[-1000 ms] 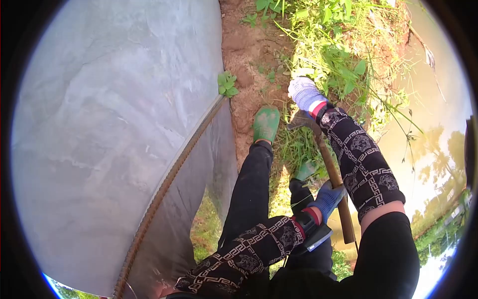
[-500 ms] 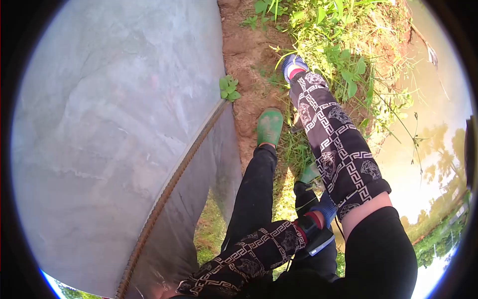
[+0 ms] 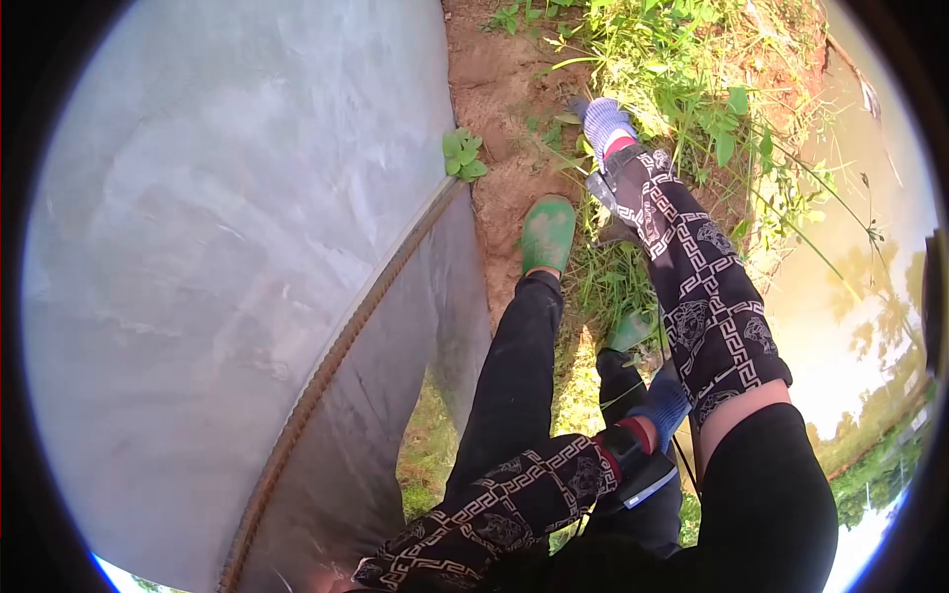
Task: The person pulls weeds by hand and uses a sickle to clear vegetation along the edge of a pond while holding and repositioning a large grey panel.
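My right hand [image 3: 607, 123], in a blue knitted glove, reaches down to the soil and grass edge at the upper middle. Its fingers are blurred against the ground, so what they hold is unclear. Near my right forearm is my left hand [image 3: 664, 403], also in a blue glove, with its fingers mostly hidden. Both arms wear black sleeves [image 3: 692, 252] with a pale pattern. A strapped device [image 3: 647, 481] sits at my left wrist, and another [image 3: 600, 191] shows at my right wrist.
A large grey sheet [image 3: 217, 247] with a brown ribbed edge [image 3: 346, 341] fills the left side. Bare red soil [image 3: 499, 109], green weeds [image 3: 672, 64] and muddy water [image 3: 840, 128] lie to its right. Green shoes [image 3: 548, 235] stand on the bank.
My right hand has shifted slightly up and right, and its wrist has turned so that the device shows. My left hand sits a little further right. The whole view has shifted slightly.
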Motion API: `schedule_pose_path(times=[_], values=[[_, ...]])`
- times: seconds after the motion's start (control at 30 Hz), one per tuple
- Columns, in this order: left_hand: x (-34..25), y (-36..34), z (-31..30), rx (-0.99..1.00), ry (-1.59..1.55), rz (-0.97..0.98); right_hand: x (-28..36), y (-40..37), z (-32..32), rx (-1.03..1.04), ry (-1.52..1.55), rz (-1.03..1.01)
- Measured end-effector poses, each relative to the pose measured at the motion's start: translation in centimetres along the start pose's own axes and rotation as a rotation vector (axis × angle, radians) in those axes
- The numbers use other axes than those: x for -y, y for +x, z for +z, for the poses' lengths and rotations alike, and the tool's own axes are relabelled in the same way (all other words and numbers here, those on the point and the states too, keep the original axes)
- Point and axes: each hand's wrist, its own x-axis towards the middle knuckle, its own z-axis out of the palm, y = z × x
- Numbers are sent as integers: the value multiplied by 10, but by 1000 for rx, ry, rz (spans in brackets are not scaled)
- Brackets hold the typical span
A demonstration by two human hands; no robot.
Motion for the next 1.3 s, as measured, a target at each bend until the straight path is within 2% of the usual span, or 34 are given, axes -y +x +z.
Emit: schedule_pose_path(times=[0.07, 0.13, 0.2, 0.23, 0.27, 0.33, 0.4, 0.47, 0.5, 0.53, 0.57, 0.6, 0.67, 0.7, 0.73, 0.77, 0.8, 0.87, 0.93, 0.97, 1.0, 1.03, 1.07, 1.13, 1.17, 1.2, 1.27, 1.3], values=[[-10, -13, 16, -21, 19, 48, 1, -9, -1, -38, 74, 52], [-29, -28, 35, -136, -190, -81, 0, -3, 4, -81, 146, 105], [-11, -10, 16, -64, -129, -27, 1, 4, 8, -85, 163, 241], [4, 0, 4, 10, -65, 23, -3, -1, 6, -40, 69, 61], [7, 4, -4, 19, -63, 23, -9, 3, 7, -47, 63, 62], [8, 13, -12, 168, -41, -8, -19, 20, 13, 3, -48, -130], [-1, 4, 1, 184, -88, -1, -27, 39, 27, 5, 38, -69], [-18, -16, 22, -18, -120, 23, -55, 94, 78, -51, -12, -131], [-31, -28, 35, -21, -113, 20, -31, 32, 32, 55, 267, 0], [-47, -42, 51, -192, -274, -117, -27, 31, 31, 56, 275, 6], [-56, -49, 62, -365, -435, -254, -29, 41, 37, -13, 88, -94], [-61, -51, 68, -373, -433, -259, -29, 43, 39, -79, -100, -193], [-66, -54, 71, -393, -604, -244, -30, 39, 43, -72, -69, -179], [-63, -54, 68, -399, -602, -243, -28, 38, 42, -117, -176, -223], [-54, -55, 62, -350, -311, -203, -26, 34, 42, -167, -284, -269], [-49, -56, 58, -298, -28, -172, -29, 29, 42, -193, -196, -302], [-36, -43, 44, -297, -30, -179, -32, 23, 42, -188, -200, -297], [9, 1, -1, 2, -169, -64, -31, -1, 32, -122, 152, -63], [39, 43, -38, 85, -156, 10, -33, 1, 30, -206, 210, -86], [56, 74, -60, 128, 108, 154, -33, 0, 27, -193, -54, -274], [52, 72, -56, 163, 364, 288, -24, -16, 17, -164, -322, -454], [53, 65, -50, -41, 398, 238, -18, -36, 8, -89, -166, -342], [6, 11, 0, -196, 562, 113, -23, -36, 10, -46, -386, -421], [1, 2, 7, -207, 551, 154, -35, -46, 3, -218, -390, -555], [4, 5, 4, -181, 547, 171, -33, -48, -10, -379, -531, -661], [6, 7, 2, -183, 548, 174, -29, -56, -24, -510, -523, -598], [7, 12, 1, -153, 470, 199, -31, -39, -34, -544, -705, -589], [2, 7, 5, -158, 474, 199, -36, -23, -37, -392, -652, -500]])
